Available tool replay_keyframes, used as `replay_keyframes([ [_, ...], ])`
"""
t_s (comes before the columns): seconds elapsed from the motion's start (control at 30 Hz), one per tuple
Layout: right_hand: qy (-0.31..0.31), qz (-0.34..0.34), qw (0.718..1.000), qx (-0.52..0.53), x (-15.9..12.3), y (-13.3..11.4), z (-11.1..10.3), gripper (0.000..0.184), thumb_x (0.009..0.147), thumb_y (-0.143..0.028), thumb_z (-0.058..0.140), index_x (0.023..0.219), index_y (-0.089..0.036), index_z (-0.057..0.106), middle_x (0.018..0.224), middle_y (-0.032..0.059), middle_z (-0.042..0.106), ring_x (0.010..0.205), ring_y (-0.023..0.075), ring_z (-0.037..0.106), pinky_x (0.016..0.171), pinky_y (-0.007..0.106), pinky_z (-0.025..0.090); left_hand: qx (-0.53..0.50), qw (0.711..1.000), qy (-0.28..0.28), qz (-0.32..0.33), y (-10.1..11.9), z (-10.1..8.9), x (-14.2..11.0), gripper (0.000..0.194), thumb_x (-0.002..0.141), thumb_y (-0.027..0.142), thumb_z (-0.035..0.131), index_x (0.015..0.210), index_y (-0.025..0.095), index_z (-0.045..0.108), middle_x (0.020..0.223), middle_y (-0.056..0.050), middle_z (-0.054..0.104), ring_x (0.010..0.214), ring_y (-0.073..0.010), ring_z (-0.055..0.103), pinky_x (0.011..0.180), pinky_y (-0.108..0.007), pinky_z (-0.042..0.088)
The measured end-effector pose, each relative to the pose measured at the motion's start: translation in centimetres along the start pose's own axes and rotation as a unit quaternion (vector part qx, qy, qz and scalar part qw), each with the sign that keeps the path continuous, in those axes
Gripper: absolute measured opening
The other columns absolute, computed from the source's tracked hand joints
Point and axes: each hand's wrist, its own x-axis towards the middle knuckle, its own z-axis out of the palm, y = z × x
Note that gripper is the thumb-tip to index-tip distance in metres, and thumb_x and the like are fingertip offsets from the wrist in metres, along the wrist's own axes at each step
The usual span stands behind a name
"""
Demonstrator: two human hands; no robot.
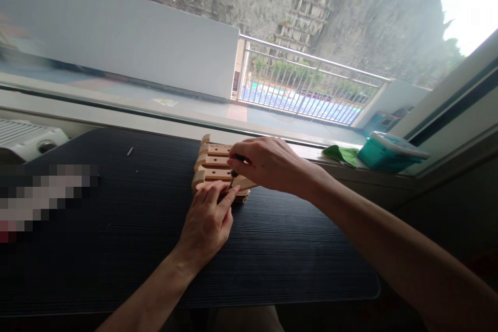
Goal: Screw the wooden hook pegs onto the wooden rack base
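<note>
A small wooden slatted piece (213,160) with curved ends and dark holes along its slats lies on the black table. My right hand (259,163) is closed round a dark-handled screwdriver (234,173), its shaft pointing down at the slat nearest me. Against that near slat, my left hand (208,215) grips the wood, with its fingertips on both sides of the screwdriver's tip. Whether the tip sits in a screw is hidden by the fingers.
A small pale metal-like stick (129,151) lies on the black table (155,249) to the left. On the windowsill at right stand a teal tub (389,154) and a green cloth (341,155). The window runs along the far edge; a white slatted appliance (29,137) is at far left.
</note>
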Motion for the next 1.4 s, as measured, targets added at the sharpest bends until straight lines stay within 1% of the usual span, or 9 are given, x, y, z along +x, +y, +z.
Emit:
replay_keyframes([
  [0.13,0.005,-0.013,1.0,0.006,-0.3,-0.1,-0.3,0.026,0.095,-0.024,0.039,0.088,-0.017,0.064,0.075,0.0009,0.062,0.062,0.0099,0.043,0.057,0.026,0.022,0.0,1.0,0.005,0.001,0.0,0.0,0.0,0.047,0.083,0.007,0.052,0.129,0.019,0.053,0.118,-0.011,0.053,0.113,-0.0278,0.049,0.1,-0.05,0.045],
  [0.3,-0.01,-0.018,1.0,0.013,-0.7,-0.1,-0.3,0.024,0.093,-0.022,0.041,0.086,-0.016,0.063,0.08,0.0029,0.064,0.066,0.0104,0.046,0.059,0.026,0.024,0.002,1.0,0.004,0.005,0.0,0.0,0.1,0.045,0.082,0.007,0.053,0.126,0.017,0.056,0.118,-0.012,0.054,0.113,-0.0282,0.05,0.099,-0.05,0.045],
  [0.5,-0.007,0.001,1.0,-0.006,-0.3,0.4,-0.1,0.03,0.096,-0.031,0.041,0.086,-0.015,0.065,0.071,0.0017,0.062,0.059,0.0099,0.044,0.057,0.026,0.023,-0.004,1.0,0.009,0.006,0.0,0.0,0.1,0.045,0.083,0.008,0.052,0.127,0.016,0.056,0.118,-0.013,0.054,0.113,-0.0282,0.05,0.101,-0.05,0.045],
  [0.67,-0.01,0.034,0.999,-0.02,0.2,0.3,0.2,0.034,0.096,-0.041,0.044,0.097,-0.015,0.065,0.071,0.002,0.063,0.059,0.011,0.048,0.056,0.026,0.023,0.002,1.0,0.008,0.006,0.0,0.1,0.1,0.043,0.084,0.008,0.052,0.126,0.016,0.057,0.116,-0.013,0.055,0.112,-0.0285,0.051,0.099,-0.05,0.046],
  [0.83,0.002,0.035,0.999,-0.021,0.3,0.4,0.4,0.041,0.097,-0.047,0.04,0.089,-0.016,0.066,0.069,0.0022,0.063,0.061,0.0118,0.051,0.057,0.026,0.023,0.005,1.0,0.012,0.005,0.0,0.0,0.1,0.043,0.084,0.008,0.051,0.126,0.016,0.056,0.117,-0.012,0.054,0.112,-0.0279,0.05,0.099,-0.049,0.046],
  [1.03,0.011,0.013,1.0,0.004,0.0,0.6,0.2,0.027,0.097,-0.031,0.041,0.096,-0.017,0.064,0.076,0.0013,0.064,0.06,0.0099,0.046,0.056,0.026,0.023,0.003,1.0,0.008,0.001,0.1,0.0,0.1,0.045,0.083,0.007,0.052,0.127,0.017,0.055,0.117,-0.011,0.054,0.112,-0.028,0.05,0.1,-0.049,0.046],
  [1.2,-0.014,-0.035,0.998,0.047,-0.4,0.5,-0.2,0.027,0.096,-0.023,0.039,0.089,-0.014,0.064,0.078,0.0036,0.063,0.064,0.01,0.047,0.06,0.025,0.026,0.008,1.0,0.005,0.003,0.1,0.0,0.0,0.044,0.084,0.009,0.052,0.128,0.017,0.055,0.118,-0.012,0.054,0.113,-0.0281,0.05,0.099,-0.049,0.046],
  [1.3,-0.02,-0.021,0.998,0.053,-0.5,0.7,-0.3,0.029,0.097,-0.024,0.038,0.092,-0.012,0.064,0.078,0.0045,0.064,0.065,0.0102,0.048,0.061,0.025,0.027,0.001,1.0,0.006,0.003,0.0,0.0,0.0,0.045,0.084,0.009,0.051,0.128,0.018,0.054,0.119,-0.012,0.053,0.114,-0.0275,0.049,0.1,-0.049,0.045],
  [1.4,-0.011,0.006,0.999,0.032,-0.2,1.0,0.0,0.031,0.097,-0.03,0.04,0.093,-0.012,0.064,0.072,0.0028,0.062,0.058,0.0093,0.044,0.057,0.025,0.024,-0.004,1.0,0.008,0.005,0.0,0.0,0.1,0.045,0.084,0.008,0.052,0.128,0.018,0.054,0.119,-0.011,0.053,0.114,-0.0274,0.049,0.101,-0.049,0.044],
])
